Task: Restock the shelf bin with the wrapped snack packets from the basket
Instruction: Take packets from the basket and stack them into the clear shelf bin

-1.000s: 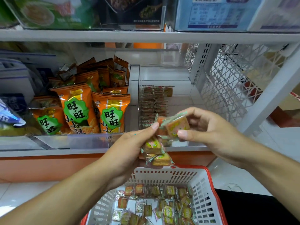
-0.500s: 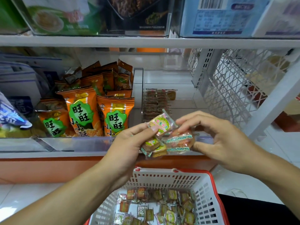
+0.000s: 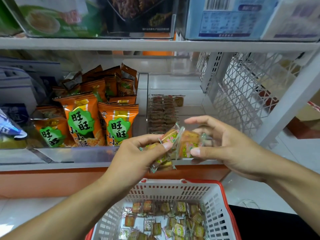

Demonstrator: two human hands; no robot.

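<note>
**Packets held between both hands in front of the shelf bin**

Several wrapped snack packets (image 3: 162, 158) are gripped in the left hand (image 3: 136, 158), the thumb pressed down over them and the fingers curled beneath; a few hang below the palm. One packet (image 3: 187, 143) is pinched by the right hand (image 3: 223, 146) between the thumb below and the fingers above, with the forefinger stretched out over it. The two hands are held close together, and the packets in them are touching or nearly so; which cannot be told through the blur.

Both hands are raised just in front of the clear shelf bin (image 3: 199, 94) on the right part of the lower shelf (image 3: 52, 166). Inside this bin, rows of small packets (image 3: 163, 113) are stacked against its left wall, while its right part lies bare.

Orange snack bags (image 3: 119, 122) are stood upright in the neighbouring compartment to the left. Below the hands, a white basket (image 3: 214, 205) with a red rim is seen, and many loose packets (image 3: 169, 220) are scattered over its floor. Boxed goods (image 3: 223, 16) are ranged on the shelf above.
</note>
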